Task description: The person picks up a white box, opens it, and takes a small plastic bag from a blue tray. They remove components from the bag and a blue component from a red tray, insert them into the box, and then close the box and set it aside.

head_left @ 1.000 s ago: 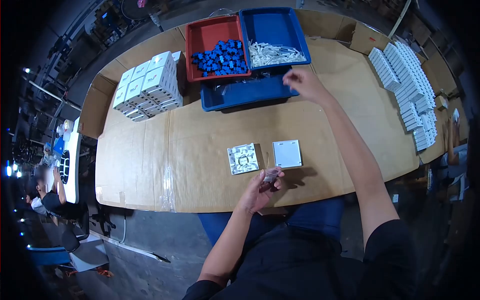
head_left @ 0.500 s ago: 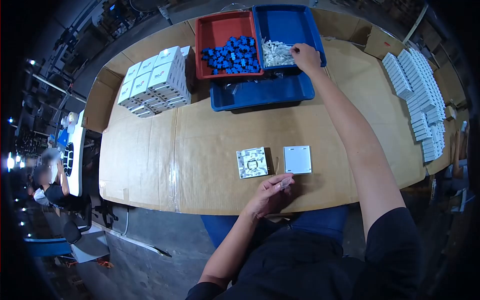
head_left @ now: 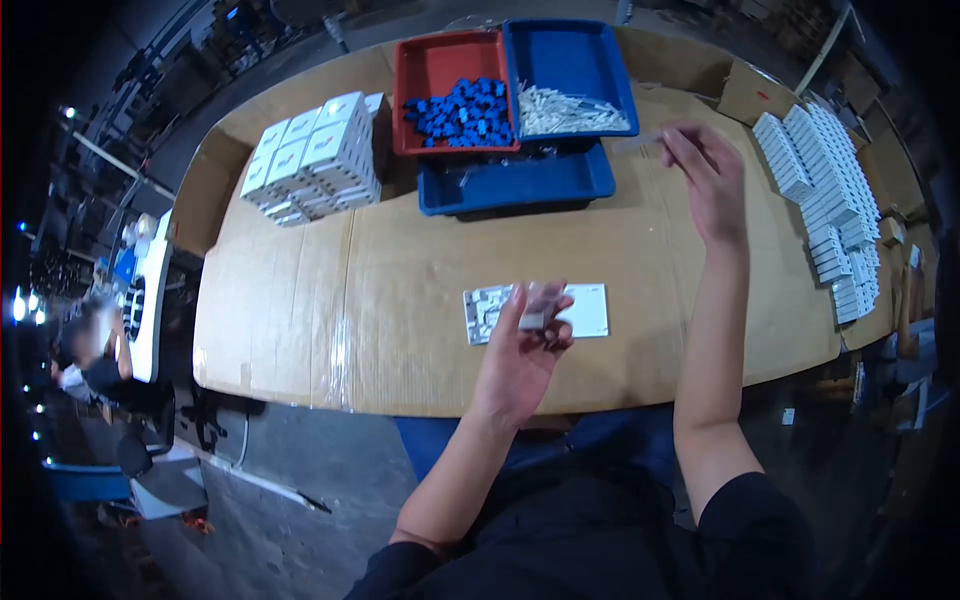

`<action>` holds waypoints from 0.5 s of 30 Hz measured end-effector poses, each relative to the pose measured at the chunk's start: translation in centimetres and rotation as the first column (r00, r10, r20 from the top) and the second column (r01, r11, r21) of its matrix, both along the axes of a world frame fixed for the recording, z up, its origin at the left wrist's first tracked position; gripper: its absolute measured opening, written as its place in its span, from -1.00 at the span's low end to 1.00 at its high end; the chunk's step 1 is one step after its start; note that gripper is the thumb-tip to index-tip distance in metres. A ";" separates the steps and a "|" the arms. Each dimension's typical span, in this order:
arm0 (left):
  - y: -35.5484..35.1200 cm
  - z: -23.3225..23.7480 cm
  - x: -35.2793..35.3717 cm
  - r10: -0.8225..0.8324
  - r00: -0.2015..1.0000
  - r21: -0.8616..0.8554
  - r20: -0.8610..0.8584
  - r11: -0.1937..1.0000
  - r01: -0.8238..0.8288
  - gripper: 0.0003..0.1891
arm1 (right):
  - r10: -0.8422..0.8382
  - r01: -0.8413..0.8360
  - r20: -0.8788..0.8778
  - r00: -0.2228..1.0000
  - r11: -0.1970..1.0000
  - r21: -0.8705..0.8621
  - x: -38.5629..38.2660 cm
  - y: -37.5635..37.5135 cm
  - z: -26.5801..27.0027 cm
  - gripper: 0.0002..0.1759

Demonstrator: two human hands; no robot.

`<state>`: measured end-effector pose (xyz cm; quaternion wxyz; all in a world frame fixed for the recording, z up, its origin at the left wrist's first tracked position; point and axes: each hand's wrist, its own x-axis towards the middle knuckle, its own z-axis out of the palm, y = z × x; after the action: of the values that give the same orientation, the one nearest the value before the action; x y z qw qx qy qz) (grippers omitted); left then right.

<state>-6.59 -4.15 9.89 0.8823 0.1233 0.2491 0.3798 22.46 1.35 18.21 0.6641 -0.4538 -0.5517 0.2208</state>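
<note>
My left hand (head_left: 522,360) is raised over the near side of the table, its fingers closed around a small clear plastic piece (head_left: 540,303). Behind it lie a white moulded square part (head_left: 480,312), partly covered by the hand, and a smooth white square plate (head_left: 592,312). My right hand (head_left: 708,185) is in the air right of the blue tray (head_left: 570,60), pinching a thin, pale translucent strip (head_left: 634,144) blurred by motion. A pile of slim white pieces (head_left: 570,112) lies in that tray.
A red tray (head_left: 450,58) of blue plastic parts (head_left: 465,112) stands beside the blue tray, with another blue tray (head_left: 515,188) in front. White boxes (head_left: 315,155) are stacked at left, and rows of white parts (head_left: 825,190) at right. Another person (head_left: 110,365) sits far left.
My right hand has left the white pieces in the blue tray and moved right and nearer, carrying a thin strip. My left hand has risen and turned, now covering part of the moulded square.
</note>
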 end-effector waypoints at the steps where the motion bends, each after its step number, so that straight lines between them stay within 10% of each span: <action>1: 0.1 0.9 0.1 -0.002 1.000 0.017 0.016 1.000 0.002 -0.40 | 0.040 -0.039 0.043 0.998 0.999 -0.021 -1.2 -2.3 0.4 -0.86; 15: -2.9 1.3 -0.6 -0.096 0.995 0.050 -0.023 0.994 0.097 -0.39 | 0.153 -0.118 0.315 0.937 0.985 -0.129 -8.7 -10.2 0.0 -0.93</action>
<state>-7.23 -7.06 11.20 0.8936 0.1616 0.2422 0.3416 13.78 -8.89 18.25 0.5219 -0.4802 -0.6704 0.2181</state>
